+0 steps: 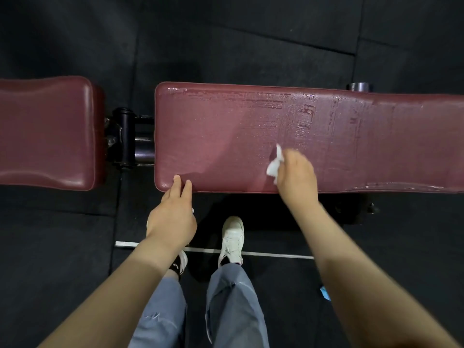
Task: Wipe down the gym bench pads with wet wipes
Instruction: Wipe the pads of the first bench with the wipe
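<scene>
While left hand (173,217) rests, right hand (296,174) grips wipe (274,165).

Long maroon bench pad (251,136) of glossy vinyl, streaked wet; left of it, smooth shiny seat pad (45,131); beneath it, matt black rubber floor (62,247)

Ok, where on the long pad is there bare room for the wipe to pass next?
On the long pad, the open stretch lies between the left hand at the near-left corner and the right hand holding the wipe. Everything beyond the right hand toward the pad's right end is also bare. The short pad is bare too. Crowded only around the hinge.
</scene>
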`<control>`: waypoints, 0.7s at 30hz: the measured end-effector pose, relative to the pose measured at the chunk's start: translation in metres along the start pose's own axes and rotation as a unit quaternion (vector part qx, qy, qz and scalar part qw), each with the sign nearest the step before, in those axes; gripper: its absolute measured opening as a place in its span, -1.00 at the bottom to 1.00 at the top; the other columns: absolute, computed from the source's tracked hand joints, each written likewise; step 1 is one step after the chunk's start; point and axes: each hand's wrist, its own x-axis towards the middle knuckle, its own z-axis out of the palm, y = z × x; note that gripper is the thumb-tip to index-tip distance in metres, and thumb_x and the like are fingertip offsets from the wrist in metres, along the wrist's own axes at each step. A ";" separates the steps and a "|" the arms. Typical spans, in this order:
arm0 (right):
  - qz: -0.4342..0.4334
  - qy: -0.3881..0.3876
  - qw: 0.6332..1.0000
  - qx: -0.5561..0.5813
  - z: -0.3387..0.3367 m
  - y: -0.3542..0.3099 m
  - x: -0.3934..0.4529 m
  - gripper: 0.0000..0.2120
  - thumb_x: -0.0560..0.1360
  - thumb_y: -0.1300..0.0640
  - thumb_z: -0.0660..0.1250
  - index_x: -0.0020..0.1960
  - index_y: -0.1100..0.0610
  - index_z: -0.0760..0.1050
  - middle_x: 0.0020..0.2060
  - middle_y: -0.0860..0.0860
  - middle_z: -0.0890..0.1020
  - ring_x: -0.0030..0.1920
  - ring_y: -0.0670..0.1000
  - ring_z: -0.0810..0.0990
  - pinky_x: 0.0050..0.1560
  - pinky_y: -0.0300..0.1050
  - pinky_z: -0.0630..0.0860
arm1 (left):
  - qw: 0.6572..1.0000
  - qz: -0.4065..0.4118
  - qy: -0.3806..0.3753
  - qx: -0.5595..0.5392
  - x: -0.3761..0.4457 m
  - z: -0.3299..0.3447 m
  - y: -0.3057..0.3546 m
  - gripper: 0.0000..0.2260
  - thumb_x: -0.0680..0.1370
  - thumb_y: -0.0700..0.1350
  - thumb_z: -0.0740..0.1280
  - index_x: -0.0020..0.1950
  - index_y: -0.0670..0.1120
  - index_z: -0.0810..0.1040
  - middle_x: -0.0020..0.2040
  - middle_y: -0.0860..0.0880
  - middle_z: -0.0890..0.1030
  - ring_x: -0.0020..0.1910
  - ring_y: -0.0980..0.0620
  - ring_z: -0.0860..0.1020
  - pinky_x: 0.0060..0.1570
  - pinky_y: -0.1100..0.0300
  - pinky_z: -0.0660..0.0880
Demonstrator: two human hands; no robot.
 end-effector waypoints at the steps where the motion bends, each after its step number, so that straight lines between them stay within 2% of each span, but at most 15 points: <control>1: 0.004 -0.004 1.000 0.001 0.000 0.001 -0.022 -0.90 0.47 0.27 0.15 -0.13 0.24 0.44 -0.26 0.21 0.54 -0.27 0.27 0.51 -0.26 0.06 0.38 | 1.000 0.000 -0.005 0.002 0.000 -0.001 0.002 -0.36 0.61 -0.15 0.22 0.62 -0.09 -0.03 0.62 -0.10 -0.11 0.56 -0.06 0.11 0.20 0.06 0.51; 4: 0.017 0.037 0.999 -0.026 0.003 0.012 -0.007 -0.85 0.49 0.22 0.13 -0.14 0.25 0.46 -0.28 0.22 0.53 -0.28 0.26 0.51 -0.28 0.07 0.41 | 1.000 0.010 -0.005 0.022 0.002 -0.002 0.003 -0.35 0.62 -0.15 0.21 0.62 -0.09 -0.06 0.62 -0.11 -0.13 0.56 -0.05 0.11 0.17 0.08 0.53; 7: 0.078 0.103 0.990 -0.049 -0.006 0.024 0.085 -0.74 0.56 0.17 0.10 0.07 0.29 0.48 -0.05 0.27 0.57 -0.03 0.29 0.53 -0.05 0.14 0.41 | 0.998 0.025 0.003 0.049 0.000 -0.001 -0.002 -0.35 0.62 -0.15 0.20 0.62 -0.07 -0.09 0.62 -0.09 -0.13 0.56 -0.02 0.12 0.08 0.17 0.55; 10: 0.168 0.095 0.981 -0.036 -0.025 0.036 0.159 -0.77 0.60 0.22 0.08 0.15 0.29 0.41 0.09 0.28 0.55 0.12 0.27 0.51 0.10 0.14 0.40 | 0.998 0.037 0.009 0.059 0.000 0.001 -0.006 -0.35 0.63 -0.15 0.18 0.62 -0.05 -0.11 0.62 -0.08 -0.14 0.56 0.00 0.13 0.04 0.22 0.52; 12: 0.175 0.072 0.982 -0.029 -0.028 0.031 0.151 -0.80 0.58 0.23 0.12 0.12 0.28 0.43 0.06 0.28 0.57 0.09 0.28 0.54 0.07 0.13 0.44 | 0.999 0.033 0.002 0.041 0.002 -0.001 -0.007 -0.36 0.62 -0.15 0.19 0.62 -0.04 -0.08 0.63 -0.07 -0.13 0.55 -0.02 0.14 0.11 0.16 0.52; 15: 0.118 0.055 0.991 0.006 -0.009 0.012 0.052 -0.79 0.53 0.15 0.15 -0.06 0.28 0.47 -0.17 0.28 0.60 -0.14 0.31 0.58 -0.15 0.14 0.47 | 0.999 0.030 -0.004 0.013 0.002 -0.005 -0.008 -0.36 0.62 -0.14 0.21 0.62 -0.04 -0.05 0.63 -0.06 -0.12 0.54 -0.03 0.16 0.15 0.09 0.52; 17: 0.040 -0.003 0.999 0.003 0.000 -0.004 -0.029 -0.71 0.48 0.10 0.05 -0.17 0.23 0.48 -0.32 0.20 0.58 -0.30 0.28 0.55 -0.27 0.10 0.47 | 0.999 0.034 -0.009 0.000 0.000 -0.006 -0.009 -0.37 0.62 -0.15 0.20 0.62 -0.03 -0.04 0.63 -0.05 -0.13 0.54 -0.03 0.17 0.15 0.09 0.51; 18: 0.020 -0.033 0.999 -0.001 0.002 -0.010 -0.053 -0.74 0.45 0.14 0.03 -0.20 0.21 0.46 -0.35 0.16 0.56 -0.33 0.26 0.53 -0.29 0.07 0.45 | 0.999 0.039 -0.009 -0.002 -0.001 -0.007 -0.010 -0.37 0.62 -0.15 0.19 0.62 -0.03 -0.04 0.63 -0.05 -0.13 0.54 -0.03 0.17 0.16 0.10 0.50; 20: -0.028 -0.046 0.998 -0.016 0.006 -0.017 -0.048 -0.86 0.41 0.24 0.10 -0.22 0.19 0.44 -0.38 0.15 0.54 -0.37 0.25 0.52 -0.32 0.03 0.43 | 0.999 0.054 -0.001 0.000 0.000 -0.007 -0.014 -0.38 0.62 -0.14 0.19 0.62 -0.03 -0.02 0.63 -0.06 -0.11 0.53 -0.03 0.19 0.15 0.12 0.51; 21: -0.051 -0.024 0.998 -0.031 0.006 -0.019 -0.024 -0.89 0.39 0.29 0.16 -0.21 0.20 0.46 -0.38 0.17 0.55 -0.38 0.25 0.53 -0.33 0.02 0.44 | 0.998 0.061 0.001 0.004 0.001 -0.008 -0.016 -0.39 0.62 -0.14 0.20 0.62 -0.02 -0.01 0.63 -0.06 -0.10 0.53 -0.03 0.20 0.14 0.13 0.53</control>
